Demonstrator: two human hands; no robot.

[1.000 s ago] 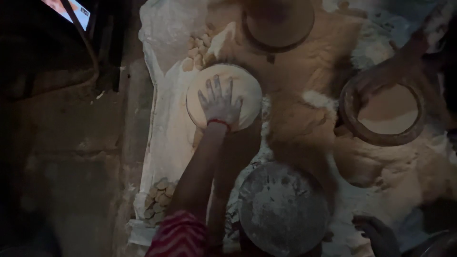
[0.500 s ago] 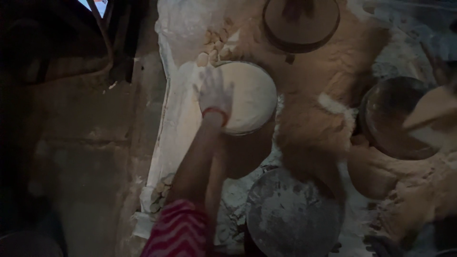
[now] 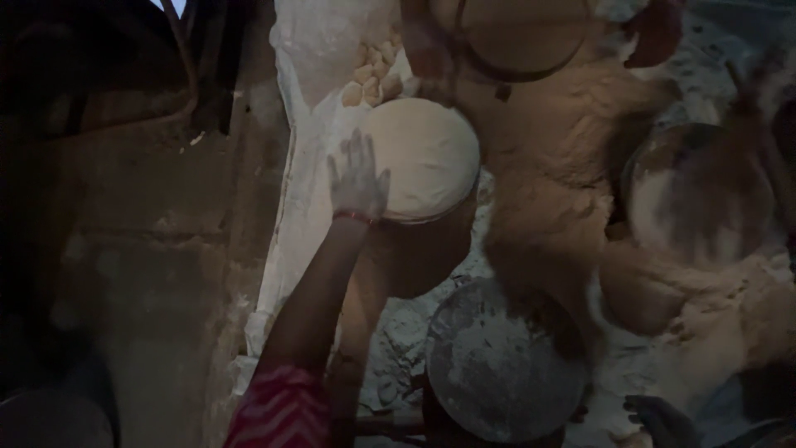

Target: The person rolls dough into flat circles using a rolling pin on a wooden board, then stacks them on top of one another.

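A flat round disc of pale dough (image 3: 427, 158) lies on a brown rounded surface (image 3: 414, 257). My left hand (image 3: 356, 178), white with flour, rests flat with spread fingers on the disc's left edge. A red band circles the wrist, and a red-and-white striped sleeve (image 3: 282, 406) shows at the bottom. At the lower right edge a dim hand (image 3: 655, 415), probably my right, is too dark to read.
Small dough balls (image 3: 373, 75) sit on a floured white cloth (image 3: 303, 191). A flour-dusted round plate (image 3: 497, 365) lies near me. Another person's hands (image 3: 423, 50) hold a round ringed tray (image 3: 514, 41) at the top. A blurred round pan (image 3: 696, 195) is at right. Dark wall on the left.
My left hand has slid from the middle of the dough disc to its left edge. The view has moved closer, and the pan at right has blurred with motion.
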